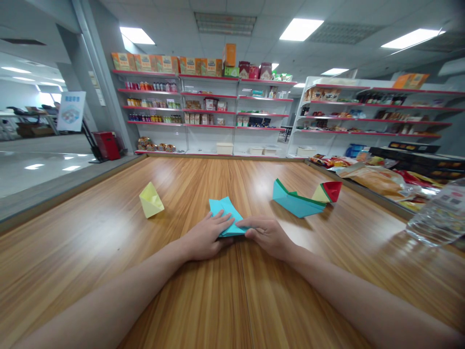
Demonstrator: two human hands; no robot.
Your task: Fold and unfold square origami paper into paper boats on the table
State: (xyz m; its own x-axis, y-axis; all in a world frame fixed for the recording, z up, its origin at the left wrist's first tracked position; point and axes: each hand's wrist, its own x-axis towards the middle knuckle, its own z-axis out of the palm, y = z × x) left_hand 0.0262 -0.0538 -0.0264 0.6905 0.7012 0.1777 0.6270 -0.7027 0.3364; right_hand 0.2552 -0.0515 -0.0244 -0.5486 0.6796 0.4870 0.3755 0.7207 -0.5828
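Note:
A folded piece of light blue paper (225, 209) lies on the wooden table (109, 242) in front of me. My left hand (205, 237) rests flat on its near left part with fingers stretched out. My right hand (267, 234) presses on its near right corner, fingers curled and pinched at the paper's edge. A yellow paper boat (150, 199) stands to the left. A blue and green paper boat (295, 199) stands to the right, with a smaller red and yellow paper boat (328, 191) beside it.
A crinkled clear plastic bag (438, 215) sits at the table's right edge. Snack packets (374, 177) fill a counter on the right. Store shelves (207, 111) with goods line the back wall. A red bin (108, 145) stands on the floor at left.

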